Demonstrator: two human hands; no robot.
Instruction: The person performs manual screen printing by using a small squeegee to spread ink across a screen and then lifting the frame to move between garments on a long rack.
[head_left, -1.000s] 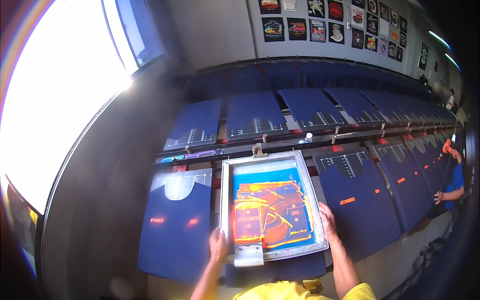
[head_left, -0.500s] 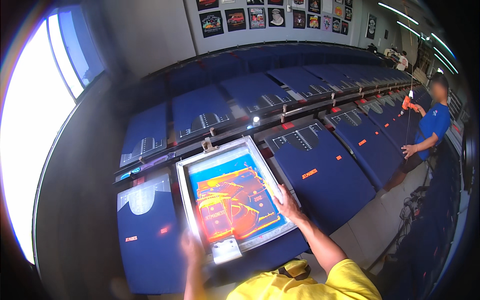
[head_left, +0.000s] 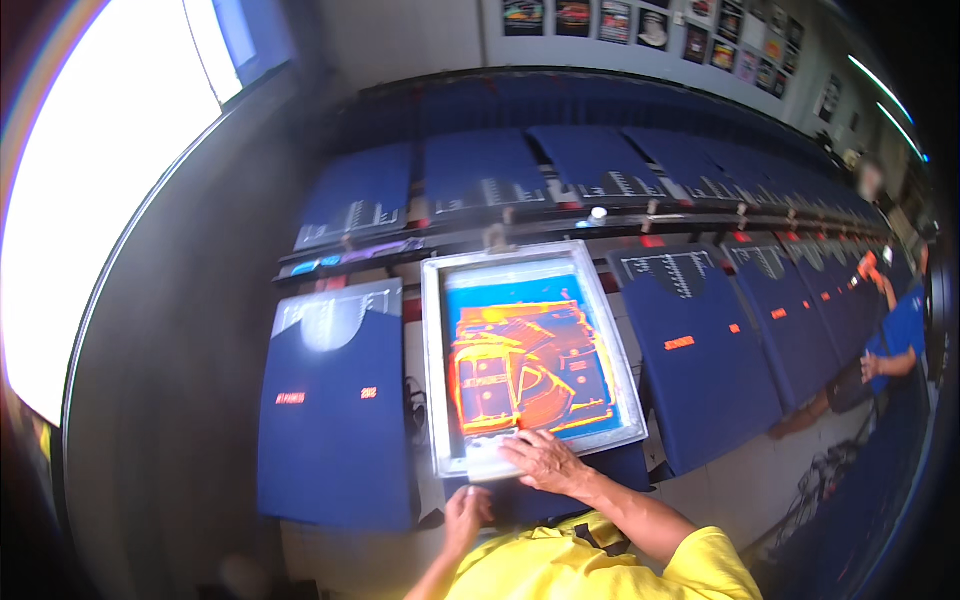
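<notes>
Right hand (head_left: 540,458) lies flat on the screen's (head_left: 530,360) near edge; left hand (head_left: 466,512) hangs below it, loosely curled, holding nothing.

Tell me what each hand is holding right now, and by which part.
The right hand lies flat on the near edge of the metal-framed printing screen, pressing rather than gripping. The left hand sits below that edge; whether it holds anything cannot be told.

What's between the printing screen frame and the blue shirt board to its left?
Head view: a pale strip of table with a dark cable separates the screen frame from the blue shirt board.
</notes>
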